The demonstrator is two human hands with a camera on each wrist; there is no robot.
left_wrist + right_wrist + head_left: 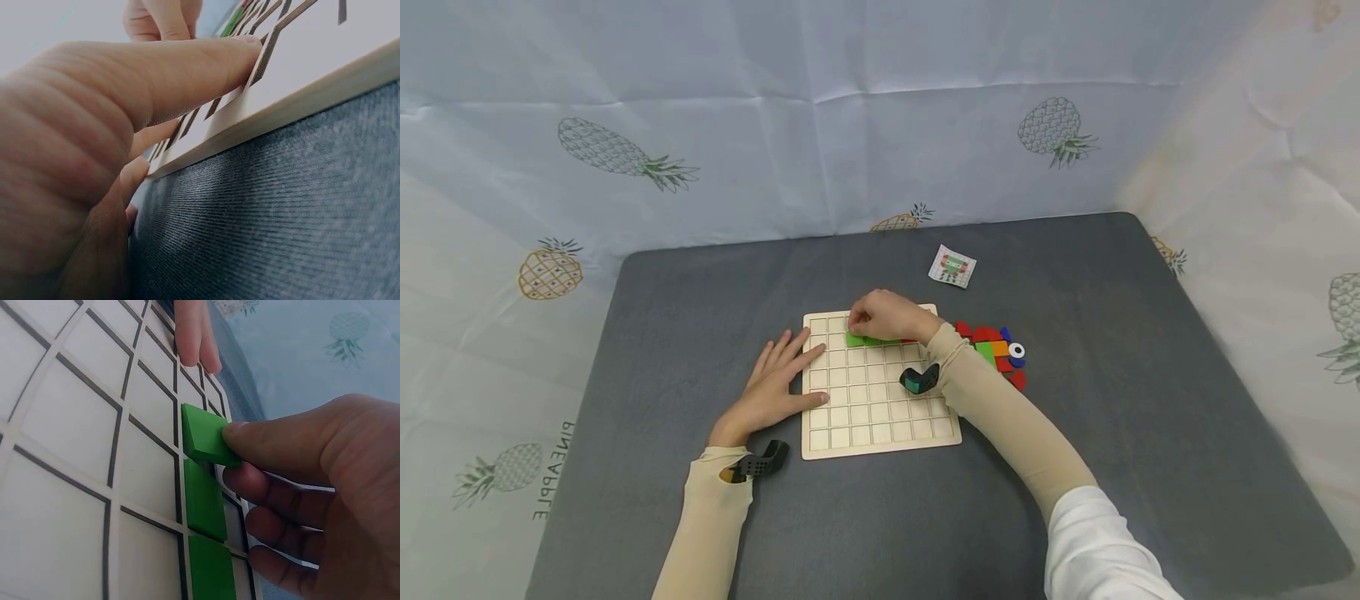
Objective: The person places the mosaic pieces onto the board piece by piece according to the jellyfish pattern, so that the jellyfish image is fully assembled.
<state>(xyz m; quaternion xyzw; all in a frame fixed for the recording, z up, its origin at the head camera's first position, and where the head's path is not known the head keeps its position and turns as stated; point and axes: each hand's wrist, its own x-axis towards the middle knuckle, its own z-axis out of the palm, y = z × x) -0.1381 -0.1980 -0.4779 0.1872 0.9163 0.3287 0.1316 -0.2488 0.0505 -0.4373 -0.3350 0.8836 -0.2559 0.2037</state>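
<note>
A wooden grid board (865, 408) lies on the dark table. My left hand (772, 387) rests at its left edge with fingers spread, thumb and fingertips on the wood; the left wrist view shows the thumb (187, 72) pressing on the rim squares. Over the upper part of the board, my right hand (887, 315) pinches a green square tile (207, 434) between thumb and index finger. That tile is slightly tilted above a cell. Beside it, in the same row, sit more green tiles (205, 503), and a bit of red shows past them in the head view.
Right of the board lies a cluster of red, blue, orange and green pieces (1000, 348) with a white ring-shaped one, partly hidden by my right forearm. A small picture card (952, 267) lies behind the board. Patterned cloth (850, 167) hangs behind the table (865, 517).
</note>
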